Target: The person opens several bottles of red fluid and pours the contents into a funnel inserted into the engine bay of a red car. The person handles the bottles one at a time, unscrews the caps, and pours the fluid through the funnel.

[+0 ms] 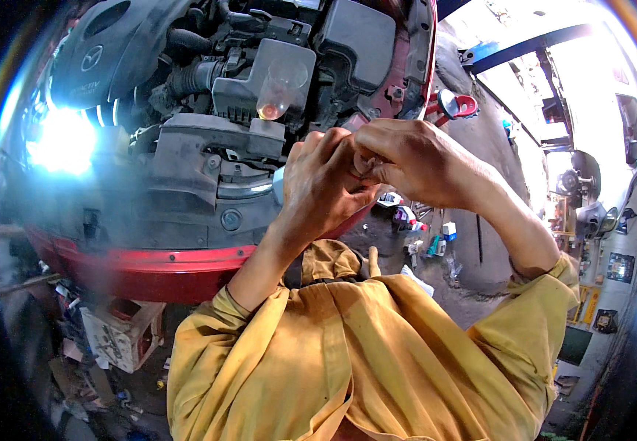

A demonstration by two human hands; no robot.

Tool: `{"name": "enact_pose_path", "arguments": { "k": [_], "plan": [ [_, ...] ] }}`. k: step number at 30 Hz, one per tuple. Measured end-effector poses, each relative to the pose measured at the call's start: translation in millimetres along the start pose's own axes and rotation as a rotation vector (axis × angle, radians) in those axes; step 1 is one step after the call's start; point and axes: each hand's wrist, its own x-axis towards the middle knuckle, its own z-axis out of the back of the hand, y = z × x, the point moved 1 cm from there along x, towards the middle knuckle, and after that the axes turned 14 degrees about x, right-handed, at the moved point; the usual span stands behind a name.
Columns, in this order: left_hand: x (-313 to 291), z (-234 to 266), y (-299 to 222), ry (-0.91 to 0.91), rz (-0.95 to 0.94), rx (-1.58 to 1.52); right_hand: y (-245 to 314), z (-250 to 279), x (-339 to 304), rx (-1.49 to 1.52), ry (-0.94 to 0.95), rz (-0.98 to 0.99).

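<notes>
My left hand [317,180] and my right hand [417,160] meet over the front corner of a red car's open engine bay. The left fingers are curled. My right thumb and fingers pinch together against the left hand; whatever lies between them is hidden. A pale, bluish-white edge [278,185] shows beside the left hand, too covered to name. Just beyond the hands, a clear plastic cup [281,92] with something reddish at its bottom stands on the dark airbox [234,94].
A black engine cover [109,48] lies to the far left, near a glaring work light [65,143]. The red front panel [156,263] runs before me. Bottles and a blue-and-white box [449,231] stand on the floor at right. A worn white crate [116,338] is at lower left.
</notes>
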Motion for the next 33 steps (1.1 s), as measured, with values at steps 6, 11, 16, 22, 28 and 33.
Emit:
{"name": "enact_pose_path", "arguments": {
  "k": [6, 11, 16, 22, 28, 33],
  "plan": [
    [-0.1, -4.1, 1.2, -0.049, 0.003, 0.044, 4.4, 12.5, 8.4, 0.03, 0.131, -0.027],
    [-0.5, -5.9, 2.7, -0.048, -0.001, 0.052, 8.2, 18.5, 9.6, -0.178, 0.213, 0.115],
    [-3.6, -5.1, 2.0, -0.022, -0.016, 0.068, -1.2, 22.5, 19.3, -0.112, 0.371, 0.192],
    [-6.5, -3.9, 1.0, 0.007, 0.006, 0.098, -1.2, 21.6, 27.7, 0.115, 0.346, 0.026],
    [-3.4, -4.5, 2.5, -0.022, 0.048, 0.075, 10.8, 26.6, 25.9, 0.194, 0.321, -0.379],
    [0.2, -4.4, 3.3, -0.039, 0.041, 0.089, 9.2, 28.8, 24.3, 0.18, 0.262, -0.354]
  ]
}}
